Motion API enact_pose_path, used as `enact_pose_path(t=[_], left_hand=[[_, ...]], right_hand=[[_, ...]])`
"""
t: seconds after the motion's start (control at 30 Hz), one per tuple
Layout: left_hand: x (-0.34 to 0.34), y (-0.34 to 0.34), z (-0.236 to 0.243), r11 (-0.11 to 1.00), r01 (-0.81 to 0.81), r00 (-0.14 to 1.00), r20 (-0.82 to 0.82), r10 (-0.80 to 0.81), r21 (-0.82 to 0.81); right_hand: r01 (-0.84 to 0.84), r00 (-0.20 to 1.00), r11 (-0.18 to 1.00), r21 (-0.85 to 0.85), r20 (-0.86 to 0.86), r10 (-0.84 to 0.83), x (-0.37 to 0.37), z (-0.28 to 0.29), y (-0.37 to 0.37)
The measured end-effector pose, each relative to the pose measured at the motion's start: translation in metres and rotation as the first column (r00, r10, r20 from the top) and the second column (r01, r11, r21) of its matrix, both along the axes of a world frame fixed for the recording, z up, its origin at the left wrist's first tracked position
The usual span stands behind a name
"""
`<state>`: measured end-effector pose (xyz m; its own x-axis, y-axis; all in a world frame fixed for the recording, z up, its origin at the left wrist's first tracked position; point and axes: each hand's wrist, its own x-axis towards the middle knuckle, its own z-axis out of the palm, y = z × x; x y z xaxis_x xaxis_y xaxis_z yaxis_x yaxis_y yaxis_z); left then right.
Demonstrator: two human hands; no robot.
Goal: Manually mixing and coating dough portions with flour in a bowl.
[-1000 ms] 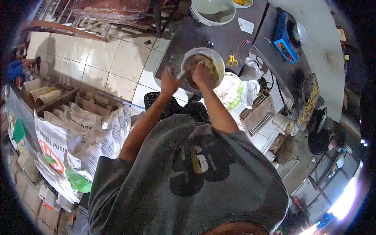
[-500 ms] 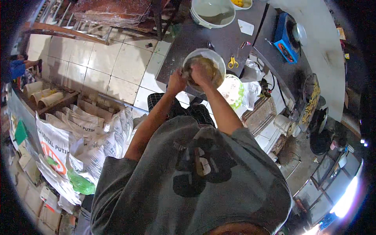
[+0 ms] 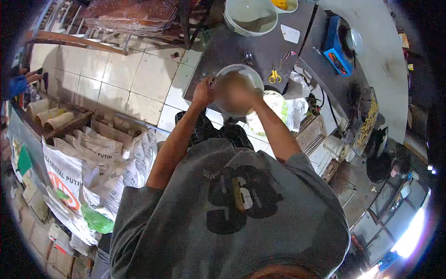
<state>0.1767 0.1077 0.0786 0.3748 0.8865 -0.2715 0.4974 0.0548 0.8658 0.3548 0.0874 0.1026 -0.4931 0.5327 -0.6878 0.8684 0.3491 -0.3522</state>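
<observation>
A white round bowl (image 3: 254,76) stands at the near edge of the dark table. My left hand (image 3: 203,94) is closed on its left rim. My right hand (image 3: 249,98) reaches into the bowl from the near right side. A smeared patch covers the bowl's contents and that hand's fingers, so I cannot make out what they do. Just beyond the bowl lies a dark, shiny spoon-like thing (image 3: 248,58). To its right is a pair of yellow-handled scissors (image 3: 275,76).
A large white tub (image 3: 251,29) stands at the back, beside a bowl of yellow stuff (image 3: 284,5). A blue stove (image 3: 338,46) is to the right. White and green packaging (image 3: 265,116) sits below the bowl. White sacks (image 3: 69,172) are on the left, near another person's hand (image 3: 35,76).
The bowl has shifted slightly nearer and left in the picture. My right hand has moved toward the bowl's near right side. At far left, another person's hand has moved further into view.
</observation>
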Motion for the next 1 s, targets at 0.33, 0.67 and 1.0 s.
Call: enact_pose_path(t=[0.33,0.67,1.0], left_hand=[[0.006,0.021,0.003,0.997,0.066,0.988,-0.135,-0.072,-0.049],[0.003,-0.058,0.014,0.991,-0.11,0.97,-0.208,0.124,0.078],[-0.001,-0.061,0.01,0.99,-0.012,0.998,0.061,0.004,0.139]], right_hand=[[0.354,0.935,0.935,0.029,0.018,-0.354,-0.022,0.026,-0.021],[0.9,0.315,0.17,0.402,-0.331,-0.889,-0.021,-0.036,-0.035],[0.858,0.476,0.373,0.352,-0.276,-0.835,-0.002,0.004,-0.022]])
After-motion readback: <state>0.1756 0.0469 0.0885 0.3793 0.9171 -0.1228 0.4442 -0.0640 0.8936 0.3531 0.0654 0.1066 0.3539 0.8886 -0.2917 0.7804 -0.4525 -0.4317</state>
